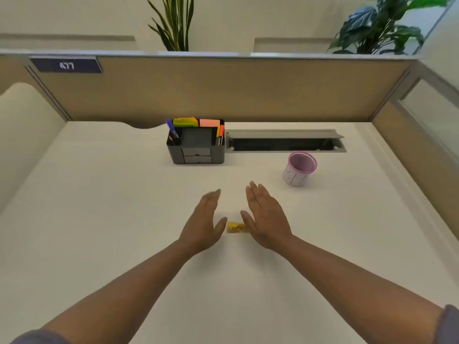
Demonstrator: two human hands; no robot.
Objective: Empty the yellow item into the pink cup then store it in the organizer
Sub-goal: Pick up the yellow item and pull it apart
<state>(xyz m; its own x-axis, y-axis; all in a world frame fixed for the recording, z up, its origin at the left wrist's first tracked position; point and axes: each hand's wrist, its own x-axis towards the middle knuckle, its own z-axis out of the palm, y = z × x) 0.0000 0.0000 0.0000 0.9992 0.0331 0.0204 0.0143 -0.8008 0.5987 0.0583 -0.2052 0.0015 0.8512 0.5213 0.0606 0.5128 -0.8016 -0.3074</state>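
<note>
While both hands are spread flat and empty at centre frame, the left hand (202,223) and right hand (267,219) flank a small yellow container (236,227) (lying sideways). A pink cup (299,172) is seen upper right, an organizer (196,142) above centre.

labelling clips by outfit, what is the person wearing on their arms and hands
Both the left hand and the right hand are bare, with no gloves, rings or watch visible. The forearms are uncovered; grey-blue sleeve edges show only near the elbows at the frame's bottom corners.

Organizer (196,145) left of cup (299,172), both on desk (99,194)
</note>
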